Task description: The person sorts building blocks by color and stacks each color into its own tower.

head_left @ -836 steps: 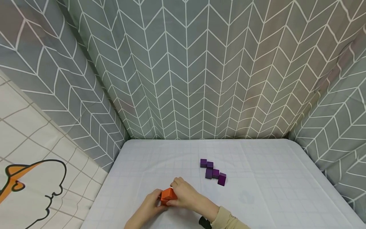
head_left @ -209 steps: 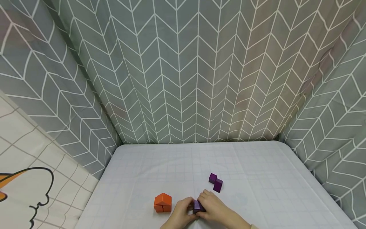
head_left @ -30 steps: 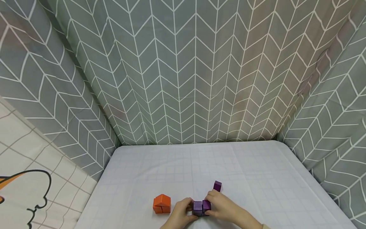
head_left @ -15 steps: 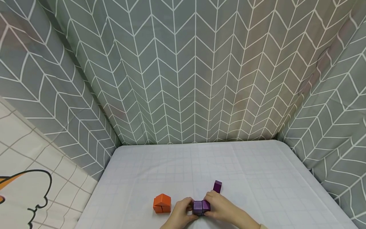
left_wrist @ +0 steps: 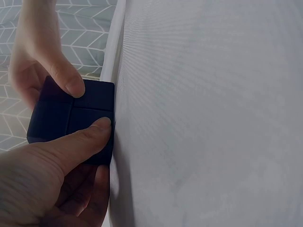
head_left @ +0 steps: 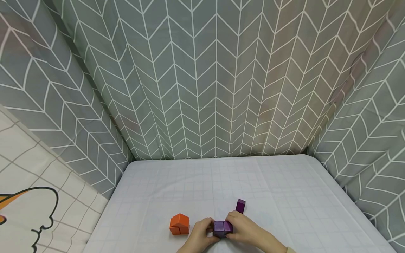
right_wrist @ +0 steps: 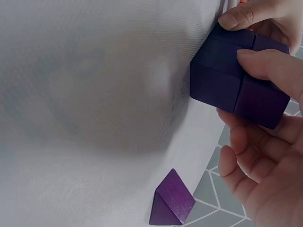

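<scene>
Near the front of the table, a compact stack of purple wooden blocks [head_left: 219,227] sits between both hands. My left hand [head_left: 200,236] grips its left side, the thumb [left_wrist: 90,137] pressed on the near face in the left wrist view. From the right, my right hand [head_left: 245,226] pinches the upper right block [right_wrist: 262,101], thumb in front and fingers behind. Seams show where the blocks meet, with their faces close together. Beyond the right hand lies a loose purple block [head_left: 240,206]; the right wrist view shows it as a triangular prism [right_wrist: 175,196].
Left of the hands stands a small house-shaped stack of orange blocks [head_left: 179,225] with a pointed top. A white cloth [head_left: 177,182] covers the table. Grey patterned curtains [head_left: 205,88] rise behind it and at both sides.
Earlier, the hands worked on the orange blocks, and several purple blocks lay in a staggered row. Purple blocks have since been stacked. Within the last second, the right hand closed the gap between the top blocks.
</scene>
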